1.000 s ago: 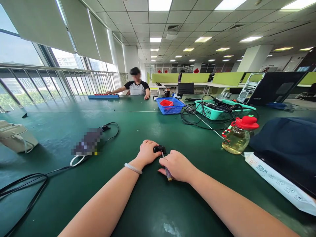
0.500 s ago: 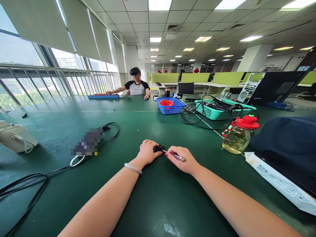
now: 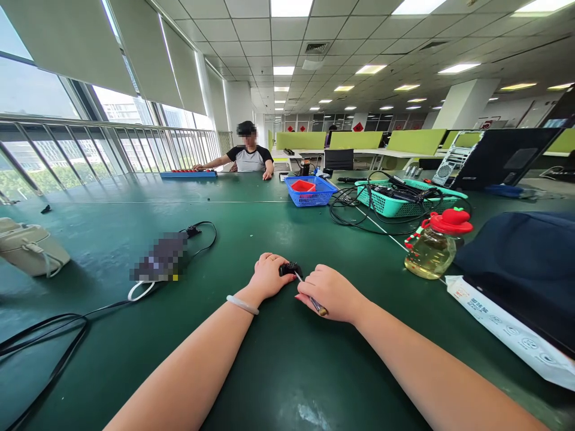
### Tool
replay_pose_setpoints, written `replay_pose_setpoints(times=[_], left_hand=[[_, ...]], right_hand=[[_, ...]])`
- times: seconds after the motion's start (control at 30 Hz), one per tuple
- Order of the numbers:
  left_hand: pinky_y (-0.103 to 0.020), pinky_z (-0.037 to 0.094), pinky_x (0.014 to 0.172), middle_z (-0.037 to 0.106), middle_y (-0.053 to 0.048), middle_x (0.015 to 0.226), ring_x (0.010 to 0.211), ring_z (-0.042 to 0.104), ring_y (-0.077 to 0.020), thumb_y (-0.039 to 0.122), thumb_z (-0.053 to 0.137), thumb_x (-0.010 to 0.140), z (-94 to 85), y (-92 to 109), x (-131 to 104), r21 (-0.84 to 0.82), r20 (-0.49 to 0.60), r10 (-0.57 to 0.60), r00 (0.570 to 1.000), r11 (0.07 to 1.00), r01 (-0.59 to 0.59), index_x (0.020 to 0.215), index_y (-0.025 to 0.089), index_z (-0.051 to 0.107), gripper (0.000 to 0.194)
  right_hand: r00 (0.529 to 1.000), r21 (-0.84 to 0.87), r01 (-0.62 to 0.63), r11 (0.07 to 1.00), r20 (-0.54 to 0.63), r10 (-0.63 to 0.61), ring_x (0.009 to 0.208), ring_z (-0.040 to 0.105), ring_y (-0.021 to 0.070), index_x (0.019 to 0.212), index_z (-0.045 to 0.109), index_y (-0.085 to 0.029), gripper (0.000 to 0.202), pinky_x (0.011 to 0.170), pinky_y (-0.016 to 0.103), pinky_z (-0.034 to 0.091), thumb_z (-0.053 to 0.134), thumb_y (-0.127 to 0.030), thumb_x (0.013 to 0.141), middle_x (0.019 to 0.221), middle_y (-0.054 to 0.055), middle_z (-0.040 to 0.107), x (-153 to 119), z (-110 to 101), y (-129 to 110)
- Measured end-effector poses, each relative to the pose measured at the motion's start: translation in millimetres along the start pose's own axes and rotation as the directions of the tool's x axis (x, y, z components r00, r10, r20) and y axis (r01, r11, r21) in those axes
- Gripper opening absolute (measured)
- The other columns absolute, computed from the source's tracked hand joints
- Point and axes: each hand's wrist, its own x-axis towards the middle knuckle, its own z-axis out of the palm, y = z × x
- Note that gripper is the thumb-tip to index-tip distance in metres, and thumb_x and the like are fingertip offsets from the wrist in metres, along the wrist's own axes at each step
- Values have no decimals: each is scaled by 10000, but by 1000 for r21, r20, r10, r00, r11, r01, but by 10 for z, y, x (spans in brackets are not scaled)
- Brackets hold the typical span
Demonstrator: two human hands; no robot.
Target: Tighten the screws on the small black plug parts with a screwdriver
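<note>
Near the middle of the dark green table [image 3: 269, 359], my left hand [image 3: 269, 276] grips a small black object [image 3: 291, 269] between thumb and fingers. A pale bracelet [image 3: 242, 304] circles the left wrist. My right hand [image 3: 331, 293] is closed around a screwdriver-like tool [image 3: 318, 306] with a thin metal shaft. The tool's tip meets the right side of the black object, and its handle end points down toward me. Fine details of the black object are too small to make out.
A blurred dark device [image 3: 162, 256] with cables lies left, beside a beige case [image 3: 31, 248]. Ahead are a blue basket [image 3: 311, 193] and a teal basket [image 3: 390, 206] of cables. Right stand a red-lidded jar [image 3: 431, 254] and a white packet [image 3: 507, 329]. A person [image 3: 249, 157] sits across.
My right hand has turned, swinging the tool's handle end down and slightly left, so the tool now slants more steeply. My left hand and the black object look unmoved.
</note>
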Motion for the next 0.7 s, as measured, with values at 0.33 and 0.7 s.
replay_pose_setpoints(times=[0.33,0.7], left_hand=[[-465,327,1110,654,-46,1244,1312,386,-310,414,678,787,-19,29,-8,30,3,0,1000,1000,0,1099,235,670,359],[-472,330,1108,646,-50,1254,1321,383,-307,423,670,795,-18,28,-13,35,0,1,1000,999,-1,1105,244,665,358]], right_hand=[[1000,-23,28,999,5,-28,570,507,140,700,583,-182,236,637,304,257,508,-236,917,637,17,636,21,49,-17],[997,8,-3,1000,-74,3,542,473,132,681,571,-181,236,621,294,254,511,-228,904,598,5,604,0,47,7]])
